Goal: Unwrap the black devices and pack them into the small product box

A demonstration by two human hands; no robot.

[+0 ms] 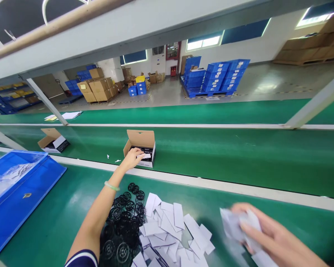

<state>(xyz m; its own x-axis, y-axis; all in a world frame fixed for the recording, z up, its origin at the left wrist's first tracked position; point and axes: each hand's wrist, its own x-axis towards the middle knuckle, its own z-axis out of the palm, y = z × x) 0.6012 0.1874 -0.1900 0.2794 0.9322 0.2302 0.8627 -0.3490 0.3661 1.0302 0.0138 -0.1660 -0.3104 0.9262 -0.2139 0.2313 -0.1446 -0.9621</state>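
Note:
My left hand [132,158], with a pale green bangle at the wrist, reaches into an open cardboard box [140,138] on the far green strip. Its fingers are closed on a small white slip [146,156], over dark contents in the box. My right hand [263,226], blurred by motion, grips several folded white papers [233,223] above the near table at the right. Between my arms lies a loose heap of folded white papers [167,226]. Beside it, by my left forearm, is a pile of black spoked plastic rings [125,218].
A blue bin [25,200] with plastic bags stands at the left. Another open box [54,141] sits further along the far strip. A white rail [200,181] divides the near table from it. A metal beam [156,22] crosses overhead, with slanted posts at both sides.

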